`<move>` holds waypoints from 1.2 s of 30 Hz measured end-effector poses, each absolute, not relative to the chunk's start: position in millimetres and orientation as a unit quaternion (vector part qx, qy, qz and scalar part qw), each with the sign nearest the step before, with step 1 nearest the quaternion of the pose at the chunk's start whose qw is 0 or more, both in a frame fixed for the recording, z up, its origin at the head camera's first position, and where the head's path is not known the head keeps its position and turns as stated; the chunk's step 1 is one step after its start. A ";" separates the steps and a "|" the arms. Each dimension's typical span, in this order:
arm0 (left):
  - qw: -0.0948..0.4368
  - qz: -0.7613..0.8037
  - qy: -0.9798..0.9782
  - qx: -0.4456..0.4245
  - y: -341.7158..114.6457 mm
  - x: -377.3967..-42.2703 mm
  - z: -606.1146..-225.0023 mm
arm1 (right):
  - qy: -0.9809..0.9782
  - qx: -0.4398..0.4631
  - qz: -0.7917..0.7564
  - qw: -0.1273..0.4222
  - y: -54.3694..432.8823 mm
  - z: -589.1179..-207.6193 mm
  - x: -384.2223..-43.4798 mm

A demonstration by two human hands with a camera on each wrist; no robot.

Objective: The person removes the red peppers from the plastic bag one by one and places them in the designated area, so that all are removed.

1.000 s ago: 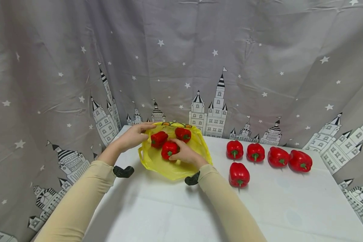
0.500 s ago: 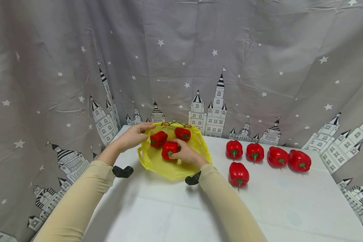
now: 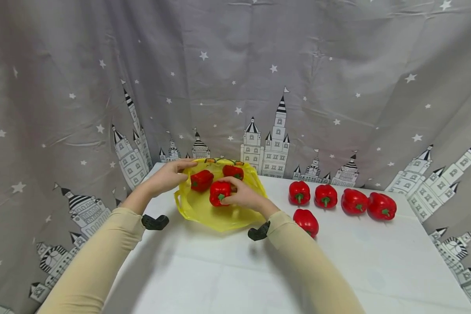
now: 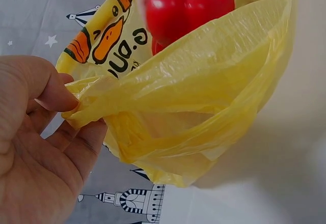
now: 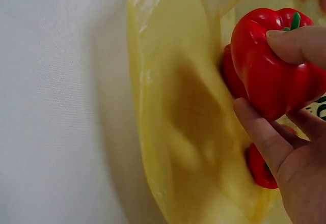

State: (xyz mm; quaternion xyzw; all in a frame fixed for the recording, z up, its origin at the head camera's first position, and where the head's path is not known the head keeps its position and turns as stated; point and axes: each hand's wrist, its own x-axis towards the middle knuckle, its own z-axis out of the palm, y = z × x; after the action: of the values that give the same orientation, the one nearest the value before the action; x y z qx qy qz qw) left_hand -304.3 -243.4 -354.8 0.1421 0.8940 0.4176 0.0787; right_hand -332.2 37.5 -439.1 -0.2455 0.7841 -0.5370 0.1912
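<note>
A yellow plastic bag (image 3: 204, 218) lies spread open on the table, with a cartoon duck print (image 4: 102, 33) on its far inside. My left hand (image 3: 168, 176) pinches the bag's left rim between thumb and fingers, plain in the left wrist view. My right hand (image 3: 245, 195) grips a red bell pepper (image 5: 272, 66) with a green stem, thumb on top and fingers beneath, within the bag's mouth. Two more red bell peppers are in the bag, one at left (image 3: 201, 180) and another at the back (image 3: 233, 172), partly hidden by the right hand and the held pepper.
To the right of the bag, several red bell peppers (image 3: 325, 196) stand in a row on the white table (image 3: 361, 257). A nearer pepper (image 3: 306, 221) is partly covered by my right sleeve. Behind hangs a grey curtain (image 3: 318, 78) printed with castles and stars.
My right hand has lifted the bell pepper slightly and shifted it right within the bag. The head view has turned a little to the right. My left hand keeps its hold on the rim.
</note>
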 end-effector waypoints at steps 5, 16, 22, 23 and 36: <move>0.079 0.419 0.893 0.142 -244.1 -304.9 -356.6 | 0.788 -0.252 -0.528 0.191 48.1 -427.2 -326.1; 0.076 0.415 0.893 0.155 -244.0 -304.8 -357.6 | 0.793 -0.252 -0.525 0.176 96.1 -401.9 -313.3; 0.074 0.410 0.896 0.154 -241.8 -305.8 -358.3 | 0.796 -0.244 -0.530 0.161 133.5 -393.0 -304.8; 0.074 0.408 0.897 0.152 -241.9 -306.2 -358.6 | 0.796 -0.243 -0.532 0.159 140.3 -392.3 -303.7; 0.070 0.403 0.899 0.159 -241.0 -305.8 -355.9 | 0.824 -0.154 -0.529 0.132 232.8 -388.6 -287.2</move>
State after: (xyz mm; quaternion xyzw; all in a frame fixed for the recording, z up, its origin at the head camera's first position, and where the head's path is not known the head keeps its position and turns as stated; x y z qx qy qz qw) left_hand -305.8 -241.0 -355.9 0.1594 0.8986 0.4029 0.0699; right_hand -287.2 232.8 -388.6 -0.1545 0.8238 -0.5293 0.1316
